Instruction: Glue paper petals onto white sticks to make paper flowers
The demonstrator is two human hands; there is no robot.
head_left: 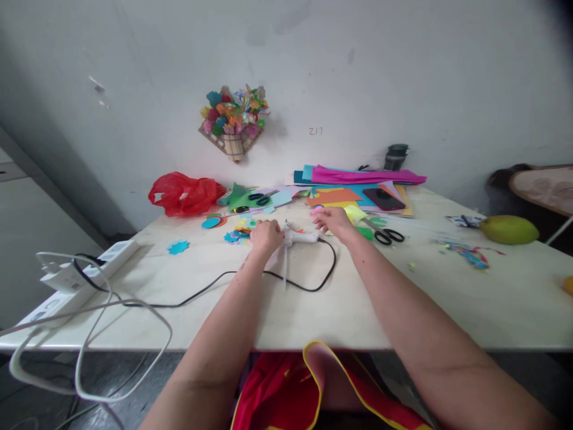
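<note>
My right hand pinches a small pink paper piece above the middle of the table. Close to the glue gun, my left hand has its fingers curled together; whatever they hold is hidden from me. The white gun lies on its side, a glue stick pointing towards me and its black cord looping off to the left. Blue and orange paper flowers lie just left of my left hand. Scissors with black handles rest to the right of my right hand, beside yellow and green paper.
White cables and a power strip occupy the left edge. A red plastic bag, another pair of scissors, coloured sheets and a phone lie along the back. A yellow-green fruit sits at right.
</note>
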